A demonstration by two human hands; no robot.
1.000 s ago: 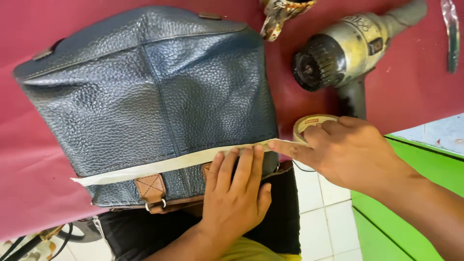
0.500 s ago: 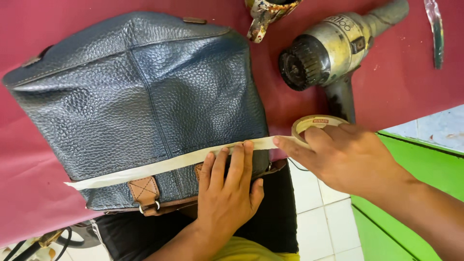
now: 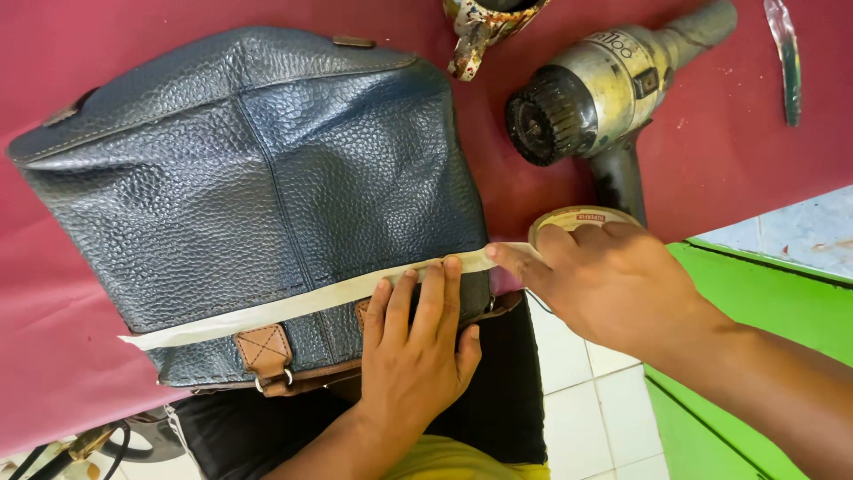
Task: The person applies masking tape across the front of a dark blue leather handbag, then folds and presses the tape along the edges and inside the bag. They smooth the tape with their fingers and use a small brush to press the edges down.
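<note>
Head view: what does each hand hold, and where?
Right hand holds the tape roll by its rim. Left hand grips nothing; its fingers press the tape strip flat on the bag.

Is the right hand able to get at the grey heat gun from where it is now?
Probably yes: the heat gun lies just beyond the right hand, nothing between, but that hand holds the tape roll.

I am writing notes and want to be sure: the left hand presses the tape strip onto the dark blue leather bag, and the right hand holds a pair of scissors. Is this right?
Not quite. The head view shows the right hand holding a roll of tape, not scissors. The left hand does press the tape strip onto the dark blue leather bag.
</note>
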